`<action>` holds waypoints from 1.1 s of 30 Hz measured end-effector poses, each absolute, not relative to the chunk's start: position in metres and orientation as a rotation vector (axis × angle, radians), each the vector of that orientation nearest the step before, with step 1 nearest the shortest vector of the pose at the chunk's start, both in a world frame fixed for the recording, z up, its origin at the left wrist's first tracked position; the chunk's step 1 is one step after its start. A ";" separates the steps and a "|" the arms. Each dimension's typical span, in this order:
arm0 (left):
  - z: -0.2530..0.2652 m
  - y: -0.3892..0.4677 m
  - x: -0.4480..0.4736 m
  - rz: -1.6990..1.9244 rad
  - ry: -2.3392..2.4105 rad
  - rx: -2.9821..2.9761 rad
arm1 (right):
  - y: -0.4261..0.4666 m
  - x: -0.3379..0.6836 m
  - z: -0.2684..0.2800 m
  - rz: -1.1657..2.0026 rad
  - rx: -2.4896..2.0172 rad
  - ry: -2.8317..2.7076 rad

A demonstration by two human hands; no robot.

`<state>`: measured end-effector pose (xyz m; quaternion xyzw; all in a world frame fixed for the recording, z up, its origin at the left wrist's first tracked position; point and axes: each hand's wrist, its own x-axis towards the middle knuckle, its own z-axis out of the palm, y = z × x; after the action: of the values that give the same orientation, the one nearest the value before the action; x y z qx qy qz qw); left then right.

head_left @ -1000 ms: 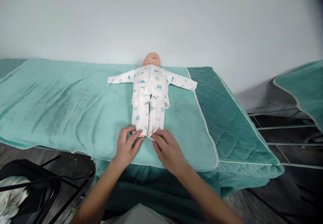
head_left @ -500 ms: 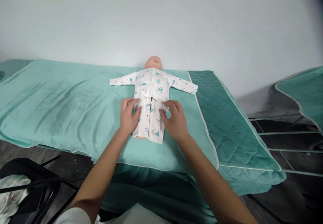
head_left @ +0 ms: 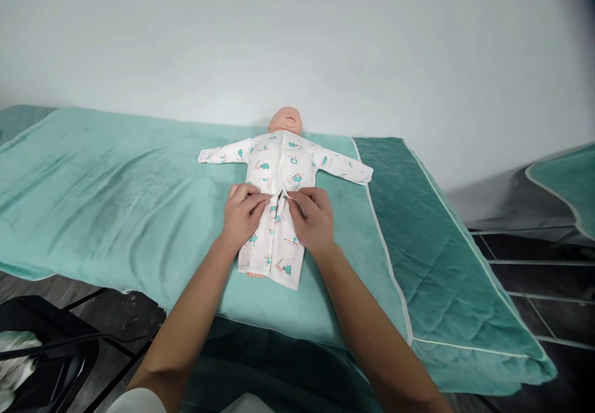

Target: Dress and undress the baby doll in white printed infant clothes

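A baby doll (head_left: pixel 285 119) lies on its back, its head toward the wall. It wears a white baby shirt (head_left: pixel 297 162) with teal prints, the sleeves spread out to both sides. White printed trousers (head_left: pixel 284 255) cover its legs, with a bit of foot showing under the left leg's hem. My left hand (head_left: pixel 242 214) pinches the shirt's lower front edge just left of the centre opening. On the other side of that opening, my right hand (head_left: pixel 312 217) pinches the right front edge. A small gap parts the two front edges there.
A teal blanket (head_left: pixel 116 214) covers the bed, and a darker quilted cover (head_left: pixel 418 245) shows on the right. Behind stands a white wall (head_left: pixel 297 41). At lower left is a black chair (head_left: pixel 60 351) with crumpled cloth (head_left: pixel 16 363). A metal rack (head_left: pixel 548 264) stands at right.
Both hands have moved inward from the sides of the shirt's hem to its centre opening, and their fingers have closed on the front edges. The view has shifted slightly.
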<state>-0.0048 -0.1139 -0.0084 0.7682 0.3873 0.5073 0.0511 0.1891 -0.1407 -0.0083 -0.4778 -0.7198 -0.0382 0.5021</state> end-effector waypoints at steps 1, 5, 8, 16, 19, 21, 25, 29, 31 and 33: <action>-0.009 -0.115 -0.005 1.543 1.170 2.321 | -0.141 0.190 -0.008 -0.074 -1.148 -1.752; -0.009 -0.117 -0.006 1.562 1.190 2.204 | -0.144 0.190 -0.004 0.032 -1.130 -1.789; -0.009 -0.116 -0.007 1.568 1.241 2.023 | -0.147 0.191 -0.002 0.146 -1.088 -1.740; -0.010 -0.110 -0.013 1.480 1.329 1.323 | -0.143 0.203 -0.013 0.827 -1.036 -0.977; -0.011 -0.109 -0.013 1.492 1.355 1.265 | -0.137 0.205 -0.018 0.954 -1.068 -0.749; -0.011 -0.108 -0.013 1.465 1.364 1.280 | -0.134 0.206 -0.021 1.021 -1.113 -0.744; -0.011 -0.102 -0.012 1.452 1.407 1.264 | -0.125 0.214 -0.031 0.883 -1.212 -0.799; -0.012 -0.084 -0.011 1.460 1.358 1.069 | -0.107 0.221 -0.039 0.716 -1.278 -0.693; -0.010 -0.074 -0.009 1.374 1.246 0.940 | -0.097 0.219 -0.039 0.880 -1.198 -0.673; -0.007 -0.068 -0.005 1.264 1.119 0.856 | -0.091 0.214 -0.035 1.061 -1.075 -0.685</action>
<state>-0.0046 -0.0683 -0.0074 0.3667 0.4795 0.5419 0.5848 0.2144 -0.0909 -0.0354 -0.4781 -0.3044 0.4716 0.6755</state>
